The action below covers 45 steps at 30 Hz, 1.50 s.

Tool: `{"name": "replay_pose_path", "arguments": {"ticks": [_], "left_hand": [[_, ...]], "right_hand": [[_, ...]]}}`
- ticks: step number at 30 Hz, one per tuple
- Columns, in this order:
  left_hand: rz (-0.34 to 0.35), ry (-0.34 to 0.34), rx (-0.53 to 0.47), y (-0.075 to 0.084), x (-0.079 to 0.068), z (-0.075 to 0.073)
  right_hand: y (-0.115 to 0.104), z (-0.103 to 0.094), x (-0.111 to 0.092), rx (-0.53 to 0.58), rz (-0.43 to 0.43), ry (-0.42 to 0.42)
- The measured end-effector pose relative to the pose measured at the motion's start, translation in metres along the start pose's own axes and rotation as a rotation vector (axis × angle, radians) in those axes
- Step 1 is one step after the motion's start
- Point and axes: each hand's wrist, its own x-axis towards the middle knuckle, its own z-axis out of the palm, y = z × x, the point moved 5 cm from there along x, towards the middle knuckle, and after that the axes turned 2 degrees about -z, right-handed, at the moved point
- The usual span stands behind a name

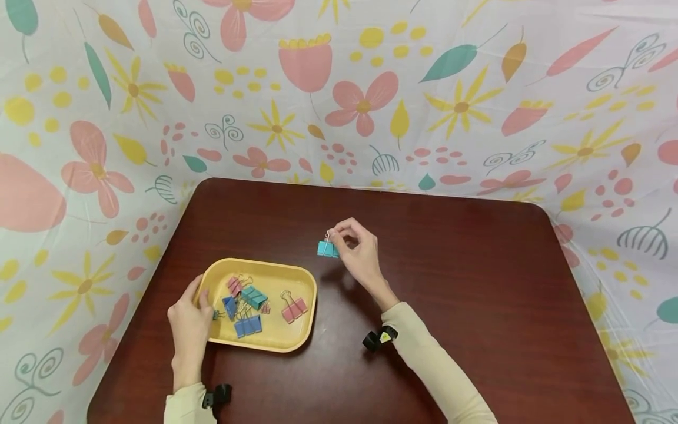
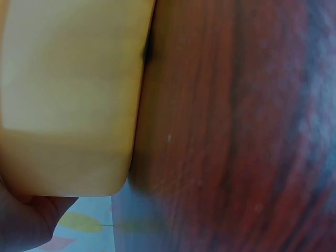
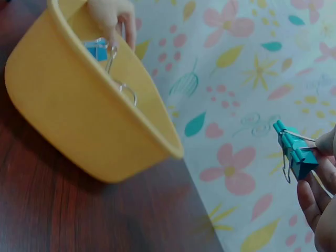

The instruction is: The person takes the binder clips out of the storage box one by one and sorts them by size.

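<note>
My right hand pinches a teal binder clip by its wire handle, in the air beyond the right end of a yellow tray. In the right wrist view the same clip shows its second handle hanging loose. My left hand grips the tray's left end, thumb over the rim; most of its fingers are hidden behind the wall. Inside the tray lie a pink clip on the right, a blue clip near the front, a large teal clip and several smaller ones heaped together.
The tray stands on the left part of a dark brown table. A floral curtain hangs behind the table and along its sides. Wrist cameras sit on the right wrist and the left wrist.
</note>
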Motion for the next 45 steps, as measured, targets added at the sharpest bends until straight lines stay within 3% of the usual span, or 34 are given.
{"name": "replay_pose_path", "arguments": {"ticks": [9, 16, 21, 30, 41, 45], "left_hand": [[-0.014, -0.006, -0.015, 0.001, 0.002, -0.001], [-0.038, -0.016, -0.023, 0.000, 0.002, 0.000], [-0.037, -0.017, -0.025, 0.000, 0.002, 0.000], [-0.035, -0.021, -0.019, -0.002, 0.003, 0.001], [-0.013, 0.002, -0.005, -0.002, 0.000, 0.000], [-0.005, 0.001, -0.003, -0.001, 0.000, -0.001]], "right_hand": [[0.024, -0.009, -0.006, -0.016, 0.109, -0.052], [0.075, -0.005, -0.031, -0.055, 0.161, -0.134], [0.088, -0.005, -0.052, -0.091, 0.182, -0.213], [0.098, 0.000, -0.071, -0.199, 0.192, -0.273], [0.096, 0.008, -0.076, -0.263, 0.185, -0.313], [0.085, 0.007, -0.067, -0.282, 0.126, -0.276]]}}
